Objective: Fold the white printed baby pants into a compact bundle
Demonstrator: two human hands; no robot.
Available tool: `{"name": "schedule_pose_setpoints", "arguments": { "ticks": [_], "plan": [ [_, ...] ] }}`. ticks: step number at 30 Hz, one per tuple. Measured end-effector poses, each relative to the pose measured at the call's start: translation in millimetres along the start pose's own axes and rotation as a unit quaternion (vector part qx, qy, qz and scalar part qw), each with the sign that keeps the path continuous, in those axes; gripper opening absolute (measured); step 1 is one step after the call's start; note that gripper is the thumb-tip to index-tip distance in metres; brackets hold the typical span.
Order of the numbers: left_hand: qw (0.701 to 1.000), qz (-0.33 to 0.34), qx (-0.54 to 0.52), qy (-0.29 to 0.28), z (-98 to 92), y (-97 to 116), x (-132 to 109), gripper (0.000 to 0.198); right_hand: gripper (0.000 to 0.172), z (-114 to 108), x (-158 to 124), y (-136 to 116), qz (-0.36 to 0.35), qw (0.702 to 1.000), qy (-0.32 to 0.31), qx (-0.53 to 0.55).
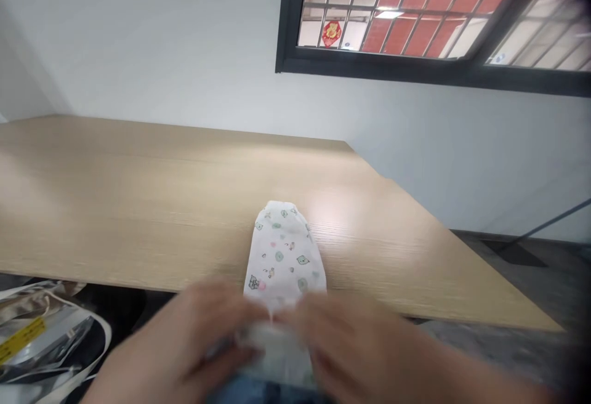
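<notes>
A white cloth piece [282, 250] printed with small green leaves, pink spots and little animals lies lengthwise over the table's near edge. Its far end is narrower and looks gathered; its near part hangs toward my lap. My left hand [198, 330] grips the cloth's left side near the edge, thumb and fingers closed on it. From the right, my right hand [346, 336] pinches the same stretch, its fingertips almost meeting the left ones. Both hands are smeared by motion, so the exact grip and the fold between them are hard to make out.
The light wooden table [138, 207] has a slanted right edge. At lower left is a bag [50, 336] with pale straps, holding clear plastic packets and a yellow label [23, 337]. A grey wall [161, 40] and a barred window [392, 16] are behind.
</notes>
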State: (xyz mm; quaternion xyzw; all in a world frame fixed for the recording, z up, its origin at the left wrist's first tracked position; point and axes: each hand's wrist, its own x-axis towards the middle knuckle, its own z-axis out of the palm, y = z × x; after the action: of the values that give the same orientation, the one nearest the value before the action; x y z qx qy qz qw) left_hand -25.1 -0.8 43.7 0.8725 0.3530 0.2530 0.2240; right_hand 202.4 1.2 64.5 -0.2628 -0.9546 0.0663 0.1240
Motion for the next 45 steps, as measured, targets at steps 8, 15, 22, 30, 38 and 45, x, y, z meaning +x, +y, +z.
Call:
{"name": "schedule_pose_setpoints", "arguments": {
  "ticks": [8,15,22,30,38,45],
  "plan": [
    [0.967,-0.146,0.209,-0.017,-23.6,-78.3,147.9,0.026,0.027,-10.5,81.4,147.2,0.157,0.983,0.092,0.001],
    [0.958,-0.155,0.240,-0.004,14.7,-112.5,152.4,0.038,0.035,26.5,75.8,142.2,0.117,0.983,0.089,-0.106],
    [0.969,-0.014,0.240,-0.058,46.3,-93.1,156.7,0.040,0.042,77.0,48.3,48.2,0.061,0.995,0.015,-0.078],
    [0.970,-0.028,0.221,-0.093,53.2,-116.0,203.7,0.041,0.066,105.2,28.1,13.9,0.105,0.994,0.008,-0.008],
    [0.955,-0.047,0.293,-0.021,58.2,-94.5,168.1,0.051,0.022,60.9,32.7,33.7,0.072,0.995,0.008,0.064],
    [0.974,0.038,0.207,-0.089,32.8,-88.3,77.7,0.044,0.018,48.0,17.9,96.1,0.114,0.989,0.083,0.033]
  ]
}}
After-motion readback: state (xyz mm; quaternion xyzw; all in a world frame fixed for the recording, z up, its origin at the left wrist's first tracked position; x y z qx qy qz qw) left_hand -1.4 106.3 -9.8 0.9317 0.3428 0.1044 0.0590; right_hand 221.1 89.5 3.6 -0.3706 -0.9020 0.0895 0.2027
